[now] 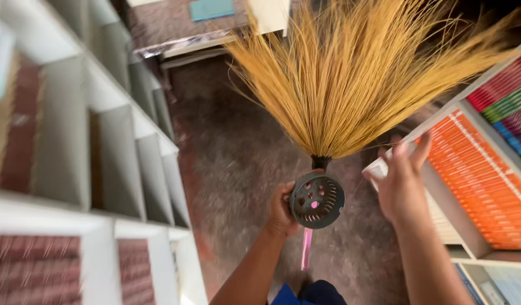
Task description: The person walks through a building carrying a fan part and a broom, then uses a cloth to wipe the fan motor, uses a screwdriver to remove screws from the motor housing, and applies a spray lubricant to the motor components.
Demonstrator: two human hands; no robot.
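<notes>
Broom (351, 73) bristles, long and straw-yellow, fan out across the upper middle of the view, pointing away from the person and held above the floor (238, 164). They gather into a dark neck just over a round grey cap (317, 200) pierced with holes. The left hand (282, 212) is closed around the broom just beside that cap, and a pink handle (307, 248) shows below it. The right hand (402, 183) is raised near the bristles, fingers curled on a small white thing (379, 168), perhaps a card or packet; blur hides which. White shelves (119, 158) stand to the left, and a shelf (441, 118) of orange books (481, 181) stands to the right.
</notes>
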